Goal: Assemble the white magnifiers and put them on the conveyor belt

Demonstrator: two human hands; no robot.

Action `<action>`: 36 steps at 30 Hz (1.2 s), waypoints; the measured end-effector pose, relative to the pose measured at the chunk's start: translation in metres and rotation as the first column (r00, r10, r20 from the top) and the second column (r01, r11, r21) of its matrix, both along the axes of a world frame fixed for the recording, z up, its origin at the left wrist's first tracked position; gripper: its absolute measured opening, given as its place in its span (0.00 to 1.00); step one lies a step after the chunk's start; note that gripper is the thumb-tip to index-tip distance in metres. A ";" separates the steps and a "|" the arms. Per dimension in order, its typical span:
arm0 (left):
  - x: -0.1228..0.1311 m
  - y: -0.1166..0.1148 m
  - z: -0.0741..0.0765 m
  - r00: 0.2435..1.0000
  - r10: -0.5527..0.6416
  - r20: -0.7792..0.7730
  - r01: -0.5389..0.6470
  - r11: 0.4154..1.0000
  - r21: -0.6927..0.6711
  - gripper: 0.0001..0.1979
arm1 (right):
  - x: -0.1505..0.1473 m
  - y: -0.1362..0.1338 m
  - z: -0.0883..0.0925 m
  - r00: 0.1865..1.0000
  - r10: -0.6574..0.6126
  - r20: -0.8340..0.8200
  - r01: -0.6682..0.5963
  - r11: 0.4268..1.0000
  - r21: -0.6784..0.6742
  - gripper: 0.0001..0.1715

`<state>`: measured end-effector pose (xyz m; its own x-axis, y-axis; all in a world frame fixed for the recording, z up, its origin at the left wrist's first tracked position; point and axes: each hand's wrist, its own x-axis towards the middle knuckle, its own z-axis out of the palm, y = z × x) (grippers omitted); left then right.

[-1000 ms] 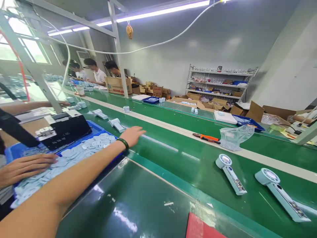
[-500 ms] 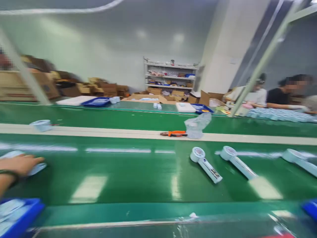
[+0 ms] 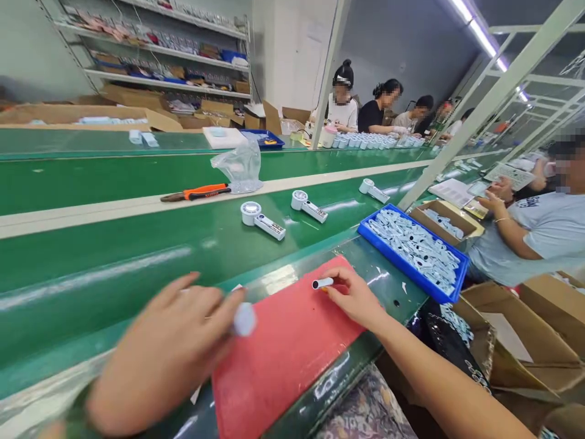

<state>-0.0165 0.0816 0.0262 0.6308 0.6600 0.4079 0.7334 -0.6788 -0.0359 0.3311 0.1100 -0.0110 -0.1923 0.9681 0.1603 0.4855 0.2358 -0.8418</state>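
My left hand (image 3: 164, 347) is blurred by motion above the edge of a red mat (image 3: 283, 347), and a pale blue round part (image 3: 244, 319) sits at its fingertips. My right hand (image 3: 351, 297) rests over the mat's far corner, pinching a small white cylinder with a dark end (image 3: 322, 283). Beyond both hands, three pale blue handheld fans (image 3: 262, 221) lie on the green conveyor belt (image 3: 114, 262), each apart from my hands.
A blue tray (image 3: 400, 265) full of pale blue parts stands to the right of the mat. Past it, a co-worker (image 3: 539, 231) sits beside a cardboard box (image 3: 443, 219). Orange-handled pliers (image 3: 196, 192) and a plastic bag (image 3: 240, 167) lie on the belt's divider.
The view has swung along the belt toward the red mat. My left hand has left the belt area and my right hand has come into view; both now hold small parts over the mat.
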 end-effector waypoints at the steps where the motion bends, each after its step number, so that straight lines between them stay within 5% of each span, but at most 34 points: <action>1: 0.037 -0.005 0.003 0.996 -0.048 -0.071 0.052 0.997 0.056 0.16 | 0.005 -0.004 -0.002 0.998 0.004 0.059 -0.006 0.999 0.044 0.11; 4: 0.127 -0.017 0.006 0.986 -0.042 -0.163 0.063 0.990 0.123 0.12 | 0.022 -0.012 -0.007 0.961 -0.047 0.272 0.008 0.990 0.141 0.10; 7: 0.163 -0.019 0.001 0.980 -0.004 -0.200 0.008 1.000 0.018 0.18 | 0.036 -0.013 -0.011 0.906 -0.110 0.409 0.066 0.990 0.121 0.08; 12: 0.133 -0.009 -0.007 0.959 0.003 -0.283 -0.054 0.984 -0.172 0.21 | 0.051 -0.006 -0.014 0.909 -0.031 0.415 -0.002 0.997 0.077 0.16; 16: 0.108 -0.003 -0.012 0.979 -0.016 -0.204 -0.046 0.954 -0.297 0.12 | 0.056 -0.004 -0.011 0.906 0.023 0.423 -0.058 0.996 0.070 0.07; 24: 0.112 -0.008 -0.018 0.997 0.073 -0.011 -0.071 0.900 -0.430 0.16 | 0.007 -0.030 0.017 0.944 0.204 0.260 -0.263 0.941 0.215 0.06; 29: 0.108 -0.012 -0.017 0.975 0.034 0.221 0.070 0.894 -0.443 0.16 | -0.013 -0.035 0.010 0.919 0.202 0.338 -0.298 0.919 0.260 0.06; 36: 0.113 -0.009 -0.016 0.946 0.016 0.325 0.126 0.903 -0.411 0.12 | -0.011 -0.034 0.009 0.919 0.220 0.328 -0.303 0.925 0.230 0.06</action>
<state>0.0963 0.0726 0.0100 0.5576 0.7812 0.2809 0.6188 -0.6167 0.4867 0.3205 0.0758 -0.0025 -0.5109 0.8032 0.3063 0.5875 0.5864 -0.5576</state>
